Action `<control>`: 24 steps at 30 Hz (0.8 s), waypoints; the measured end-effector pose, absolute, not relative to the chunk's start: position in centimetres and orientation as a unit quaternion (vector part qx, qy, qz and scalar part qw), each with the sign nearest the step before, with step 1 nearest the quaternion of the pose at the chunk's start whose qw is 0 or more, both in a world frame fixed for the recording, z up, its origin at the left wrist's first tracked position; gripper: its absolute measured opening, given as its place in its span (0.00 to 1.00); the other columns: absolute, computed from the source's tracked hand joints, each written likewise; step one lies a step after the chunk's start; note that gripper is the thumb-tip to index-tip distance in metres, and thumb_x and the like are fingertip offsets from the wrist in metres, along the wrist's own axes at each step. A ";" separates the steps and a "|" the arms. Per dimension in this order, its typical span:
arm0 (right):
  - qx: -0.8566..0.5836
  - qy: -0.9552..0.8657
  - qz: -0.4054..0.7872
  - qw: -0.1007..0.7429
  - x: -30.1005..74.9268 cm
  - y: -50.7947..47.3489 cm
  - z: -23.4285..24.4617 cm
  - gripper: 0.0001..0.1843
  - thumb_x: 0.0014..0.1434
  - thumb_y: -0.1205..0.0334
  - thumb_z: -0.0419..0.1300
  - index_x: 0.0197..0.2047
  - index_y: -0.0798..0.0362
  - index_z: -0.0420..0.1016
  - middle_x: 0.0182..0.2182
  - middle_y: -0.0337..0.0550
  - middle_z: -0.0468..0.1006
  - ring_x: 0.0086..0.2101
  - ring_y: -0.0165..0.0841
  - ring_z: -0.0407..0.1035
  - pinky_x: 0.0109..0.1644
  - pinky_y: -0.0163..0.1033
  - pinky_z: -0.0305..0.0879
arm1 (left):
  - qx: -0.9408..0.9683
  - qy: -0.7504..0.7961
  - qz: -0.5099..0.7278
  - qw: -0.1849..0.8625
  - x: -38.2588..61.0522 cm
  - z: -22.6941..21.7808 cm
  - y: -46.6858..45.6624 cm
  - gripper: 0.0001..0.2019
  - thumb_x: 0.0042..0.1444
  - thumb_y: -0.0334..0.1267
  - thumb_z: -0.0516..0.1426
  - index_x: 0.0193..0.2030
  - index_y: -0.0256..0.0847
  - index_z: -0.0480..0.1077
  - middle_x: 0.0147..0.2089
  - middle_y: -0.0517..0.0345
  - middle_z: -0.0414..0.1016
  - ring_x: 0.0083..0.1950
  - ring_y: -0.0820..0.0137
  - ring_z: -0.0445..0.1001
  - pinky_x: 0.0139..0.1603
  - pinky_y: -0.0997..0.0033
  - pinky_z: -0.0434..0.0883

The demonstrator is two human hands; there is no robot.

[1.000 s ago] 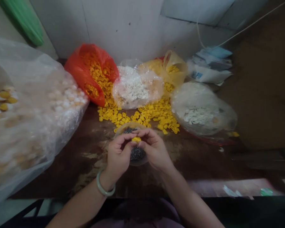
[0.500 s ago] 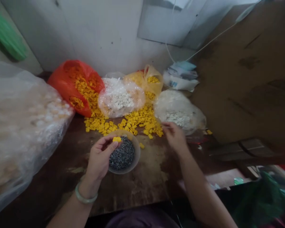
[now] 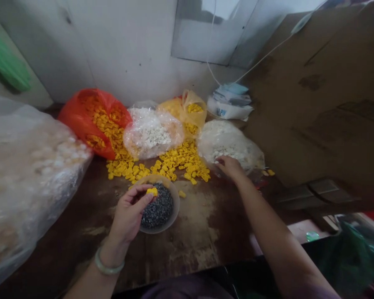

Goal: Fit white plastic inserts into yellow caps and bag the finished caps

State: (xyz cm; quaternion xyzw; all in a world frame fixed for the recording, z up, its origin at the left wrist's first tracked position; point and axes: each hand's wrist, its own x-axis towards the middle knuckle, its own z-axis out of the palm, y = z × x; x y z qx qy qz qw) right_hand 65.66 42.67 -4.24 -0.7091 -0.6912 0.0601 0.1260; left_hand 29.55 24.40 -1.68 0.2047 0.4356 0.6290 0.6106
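Observation:
My left hand (image 3: 129, 211) pinches a small yellow plastic piece (image 3: 152, 191) between thumb and fingertips, above the left rim of a round bowl. The translucent bowl (image 3: 175, 207) holds many small dark, shiny bits (image 3: 158, 206). My right hand (image 3: 230, 167) is at the front of a clear bag (image 3: 247, 145) of white pieces, its fingers closed together. A small white piece (image 3: 217, 162) shows at those fingertips. Loose yellow pieces (image 3: 187, 160) lie spread behind the bowl, and one single piece (image 3: 182, 194) lies beside its right rim.
A red bag (image 3: 71, 120) spills yellow pieces. Near it stand another clear bag (image 3: 152, 133) of white pieces and a pale orange bag (image 3: 195, 101). A large clear sack (image 3: 34, 166) fills the left side. Cardboard (image 3: 318, 83) borders the right; a packet (image 3: 229, 108) lies at the back.
My right hand has moved slightly forward to the front of the clear bag. My left hand still pinches the yellow piece over the bowl. The view has shifted a little.

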 end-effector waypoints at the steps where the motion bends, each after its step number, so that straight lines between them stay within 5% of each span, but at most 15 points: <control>1: -0.710 -0.689 0.064 0.131 65.8 42.6 -4.2 0.10 0.54 0.68 0.62 0.40 0.56 0.81 0.40 0.51 0.82 0.42 0.40 0.74 0.49 0.41 0.66 | 0.207 0.435 0.624 0.615 29.6 -1.6 24.3 0.19 0.31 0.40 0.75 0.33 0.39 0.81 0.31 0.56 0.82 0.31 0.75 0.78 0.35 0.81 0.75; 8: -0.724 -0.636 0.110 0.246 66.0 42.3 -3.5 0.08 0.51 0.66 0.62 0.36 0.56 0.79 0.33 0.49 0.80 0.38 0.40 0.72 0.49 0.45 0.65 | 0.221 0.429 0.621 0.618 29.5 -1.5 24.1 0.16 0.34 0.39 0.74 0.33 0.40 0.81 0.33 0.56 0.82 0.33 0.75 0.78 0.37 0.80 0.75; 16: -0.632 -0.557 0.329 0.427 63.8 40.6 -2.0 0.13 0.55 0.53 0.61 0.41 0.52 0.76 0.25 0.37 0.73 0.26 0.30 0.68 0.36 0.41 0.71 | 0.273 0.432 0.608 0.608 29.7 -1.9 23.8 0.13 0.38 0.37 0.72 0.33 0.42 0.81 0.35 0.56 0.82 0.35 0.73 0.77 0.38 0.77 0.75; 20: -0.544 -0.546 0.468 0.433 57.7 36.3 -1.2 0.21 0.50 0.45 0.67 0.43 0.47 0.77 0.30 0.37 0.76 0.30 0.30 0.71 0.38 0.39 0.73 | 0.420 0.432 0.625 0.496 29.9 -1.9 23.5 0.07 0.46 0.33 0.68 0.34 0.45 0.81 0.38 0.55 0.81 0.41 0.69 0.78 0.43 0.74 0.74; 24: -0.366 -0.418 0.744 0.373 49.9 30.8 -0.5 0.19 0.46 0.50 0.74 0.41 0.46 0.80 0.30 0.35 0.76 0.29 0.25 0.69 0.38 0.32 0.70 | 0.541 0.426 0.630 0.359 29.8 -1.3 23.3 0.07 0.51 0.30 0.65 0.36 0.46 0.81 0.37 0.55 0.81 0.42 0.66 0.78 0.45 0.68 0.75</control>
